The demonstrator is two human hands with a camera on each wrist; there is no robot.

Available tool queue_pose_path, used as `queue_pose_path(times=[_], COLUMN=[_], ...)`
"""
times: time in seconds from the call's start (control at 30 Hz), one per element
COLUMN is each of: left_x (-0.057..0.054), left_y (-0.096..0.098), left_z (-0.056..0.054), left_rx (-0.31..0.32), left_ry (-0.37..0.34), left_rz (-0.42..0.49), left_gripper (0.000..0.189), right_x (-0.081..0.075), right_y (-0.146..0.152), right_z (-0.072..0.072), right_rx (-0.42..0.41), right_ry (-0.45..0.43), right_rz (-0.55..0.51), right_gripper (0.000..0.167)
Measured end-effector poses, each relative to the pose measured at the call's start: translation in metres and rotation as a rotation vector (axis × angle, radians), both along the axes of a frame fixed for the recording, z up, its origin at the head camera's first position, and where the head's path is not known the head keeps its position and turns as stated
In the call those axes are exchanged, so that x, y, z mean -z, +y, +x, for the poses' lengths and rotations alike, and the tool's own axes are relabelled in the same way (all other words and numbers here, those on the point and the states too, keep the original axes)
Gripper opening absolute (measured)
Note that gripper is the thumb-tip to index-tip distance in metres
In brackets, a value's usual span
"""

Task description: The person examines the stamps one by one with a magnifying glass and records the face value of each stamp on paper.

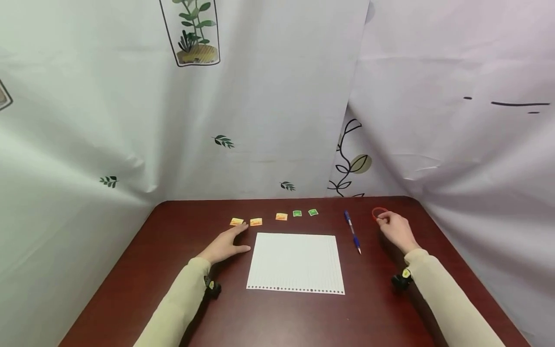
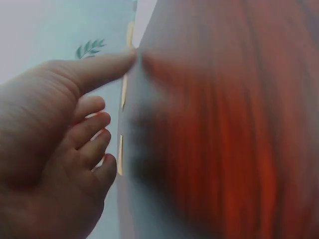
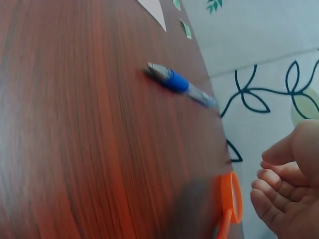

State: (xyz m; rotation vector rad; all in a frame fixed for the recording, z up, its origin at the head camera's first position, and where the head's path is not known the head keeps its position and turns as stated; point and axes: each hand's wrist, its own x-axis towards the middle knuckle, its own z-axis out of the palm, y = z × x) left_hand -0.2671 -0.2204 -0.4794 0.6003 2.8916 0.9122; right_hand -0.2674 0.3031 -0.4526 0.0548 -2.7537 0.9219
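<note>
My left hand (image 1: 225, 245) lies at the left of a white sheet of lined loose-leaf paper (image 1: 296, 260), thumb and fingers spread. Its fingertips come right up to two small orange-and-yellow paper pieces (image 1: 256, 221); nothing is in its grasp. On the far right, my right hand (image 1: 396, 231) is over a red-orange ring-shaped thing (image 1: 379, 210). The right wrist view shows this ring (image 3: 231, 199) with a narrow stem below it, and loosely bent fingers (image 3: 269, 196) beside it with a gap between. A blue pen (image 1: 352, 232) lies between the paper and the right hand.
Along the back of the dark red wooden table (image 1: 277, 318) lie another orange piece (image 1: 281, 217) and two small green pieces (image 1: 297, 213). A white printed cloth (image 1: 277, 96) hangs behind and at both sides. The paper's punched edge faces me.
</note>
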Motion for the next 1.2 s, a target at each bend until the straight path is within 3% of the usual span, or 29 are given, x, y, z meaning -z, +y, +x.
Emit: queue_pose_path(times=[0.2, 0.47, 0.77, 0.93, 1.2], left_x=[-0.009, -0.009, -0.015, -0.017, -0.011], left_y=[0.007, 0.018, 0.031, 0.037, 0.052], left_z=[0.002, 0.009, 0.014, 0.014, 0.010], left_rx=[0.076, 0.147, 0.192, 0.205, 0.196], left_ry=[-0.015, -0.058, -0.008, -0.008, -0.007], left_rz=[-0.092, -0.187, -0.360, -0.385, -0.393], left_gripper=[0.079, 0.085, 0.087, 0.088, 0.088], right_x=[0.000, 0.004, 0.004, 0.005, 0.007], right_y=[-0.017, -0.026, -0.036, -0.041, -0.047], right_z=[0.001, 0.002, 0.001, -0.004, -0.011], right_rx=[-0.053, -0.126, -0.169, -0.173, -0.169], right_ry=[-0.103, -0.175, -0.255, -0.264, -0.284], right_rz=[-0.009, -0.005, -0.009, 0.002, 0.026], right_gripper=[0.033, 0.035, 0.038, 0.037, 0.028])
